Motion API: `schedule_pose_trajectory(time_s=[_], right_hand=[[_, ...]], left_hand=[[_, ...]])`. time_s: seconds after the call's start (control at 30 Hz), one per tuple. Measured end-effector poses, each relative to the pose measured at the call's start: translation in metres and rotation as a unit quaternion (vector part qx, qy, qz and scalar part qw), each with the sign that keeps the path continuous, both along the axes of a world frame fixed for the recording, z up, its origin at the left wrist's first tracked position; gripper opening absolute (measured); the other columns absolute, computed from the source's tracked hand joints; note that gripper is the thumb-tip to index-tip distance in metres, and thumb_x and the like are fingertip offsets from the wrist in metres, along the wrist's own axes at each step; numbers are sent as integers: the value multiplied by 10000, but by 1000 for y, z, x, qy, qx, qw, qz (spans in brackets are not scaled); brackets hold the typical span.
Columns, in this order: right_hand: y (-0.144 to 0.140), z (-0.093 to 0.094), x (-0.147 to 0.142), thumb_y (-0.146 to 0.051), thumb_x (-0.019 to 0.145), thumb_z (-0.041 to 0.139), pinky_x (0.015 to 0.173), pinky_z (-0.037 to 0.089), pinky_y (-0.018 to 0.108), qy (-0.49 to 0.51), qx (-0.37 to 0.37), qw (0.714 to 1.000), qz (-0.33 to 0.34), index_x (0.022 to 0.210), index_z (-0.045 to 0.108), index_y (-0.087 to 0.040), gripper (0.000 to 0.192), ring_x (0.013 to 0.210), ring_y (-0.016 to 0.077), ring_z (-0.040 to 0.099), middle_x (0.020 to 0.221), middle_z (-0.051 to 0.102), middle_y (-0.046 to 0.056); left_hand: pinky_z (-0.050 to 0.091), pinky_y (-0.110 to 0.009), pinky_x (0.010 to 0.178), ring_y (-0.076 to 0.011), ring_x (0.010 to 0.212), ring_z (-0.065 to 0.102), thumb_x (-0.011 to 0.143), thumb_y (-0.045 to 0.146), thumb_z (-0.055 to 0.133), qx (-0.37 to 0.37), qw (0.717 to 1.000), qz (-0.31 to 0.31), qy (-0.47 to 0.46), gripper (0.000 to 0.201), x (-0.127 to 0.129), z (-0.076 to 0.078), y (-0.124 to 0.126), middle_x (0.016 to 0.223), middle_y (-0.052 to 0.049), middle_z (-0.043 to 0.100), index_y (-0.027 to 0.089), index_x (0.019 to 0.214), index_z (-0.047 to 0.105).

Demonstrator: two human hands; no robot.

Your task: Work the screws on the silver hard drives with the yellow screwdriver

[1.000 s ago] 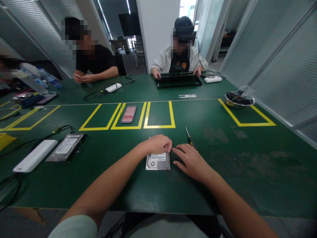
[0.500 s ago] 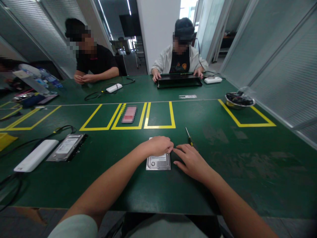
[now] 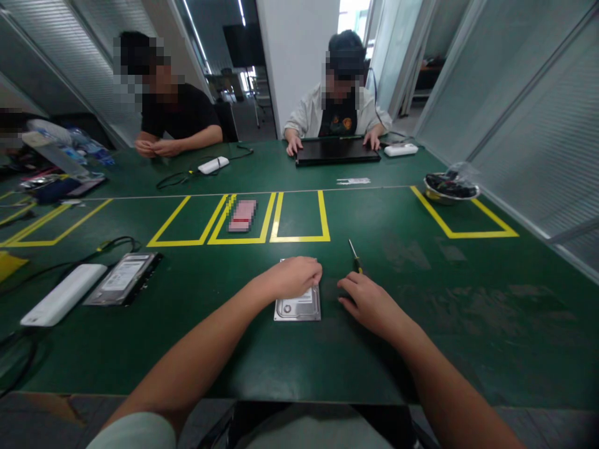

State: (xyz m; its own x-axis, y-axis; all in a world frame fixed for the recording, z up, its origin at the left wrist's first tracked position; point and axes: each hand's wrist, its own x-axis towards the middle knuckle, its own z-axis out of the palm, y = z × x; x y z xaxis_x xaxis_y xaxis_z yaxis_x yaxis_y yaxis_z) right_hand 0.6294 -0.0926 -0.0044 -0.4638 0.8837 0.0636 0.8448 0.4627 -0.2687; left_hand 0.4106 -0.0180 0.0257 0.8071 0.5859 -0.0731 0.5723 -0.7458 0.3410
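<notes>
Left hand (image 3: 294, 277): resting on top of the hard drive (image 3: 298, 304), fingers curled loosely over its far half, pressing rather than gripping.
Right hand (image 3: 369, 302): flat on the green counter (image 3: 468, 299) beside the drive, fingers released, holding nothing.
Hard drive: lies flat near the counter's front edge.
Screwdriver (image 3: 354, 255): just beyond the right hand.

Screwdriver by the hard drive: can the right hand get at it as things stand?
Probably yes. The screwdriver lies on bare table just beyond the right hand, with nothing between them. The left hand rests on the hard drive, off to the side.
</notes>
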Motion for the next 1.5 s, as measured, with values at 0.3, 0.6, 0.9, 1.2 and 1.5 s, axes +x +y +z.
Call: schedule_pose_trajectory(time_s=[0.3,0.6,0.9,1.2,1.5], right_hand=[[2,0,-2,-124,903,554,787,466,299,-48,-20,998,21,915,654,-175,114,867,197,609,927,626,68],[7,1,-4,-135,934,516,763,444,269,-42,-29,998,47,881,676,-174,173,834,164,602,913,628,61],[7,-4,-7,-135,950,480,720,419,267,-81,2,995,54,819,623,-179,198,767,155,564,860,609,50],[6,-5,-8,-131,943,471,750,425,295,-103,10,994,39,843,613,-169,178,821,188,579,898,627,80],[5,-8,-9,-124,939,467,775,426,307,-85,26,995,39,857,589,-161,151,832,193,556,902,605,80]], left_hand=[[402,-268,686,-141,743,535,927,244,474,47,965,154,-209,154,-46,-6,-13,805,-15,578,168,872,596],[423,-271,687,-139,715,530,909,257,501,77,921,248,-292,156,-61,-39,-16,748,-9,570,169,819,593],[440,-280,725,-147,753,557,927,253,480,88,939,221,-248,156,-63,-37,-19,782,-17,580,170,853,590],[441,-288,732,-154,769,557,929,241,473,99,940,219,-243,148,-66,-39,-18,805,-25,584,172,870,590],[435,-283,730,-150,770,558,932,231,468,102,942,220,-234,149,-67,-38,-18,813,-23,577,169,867,587]])
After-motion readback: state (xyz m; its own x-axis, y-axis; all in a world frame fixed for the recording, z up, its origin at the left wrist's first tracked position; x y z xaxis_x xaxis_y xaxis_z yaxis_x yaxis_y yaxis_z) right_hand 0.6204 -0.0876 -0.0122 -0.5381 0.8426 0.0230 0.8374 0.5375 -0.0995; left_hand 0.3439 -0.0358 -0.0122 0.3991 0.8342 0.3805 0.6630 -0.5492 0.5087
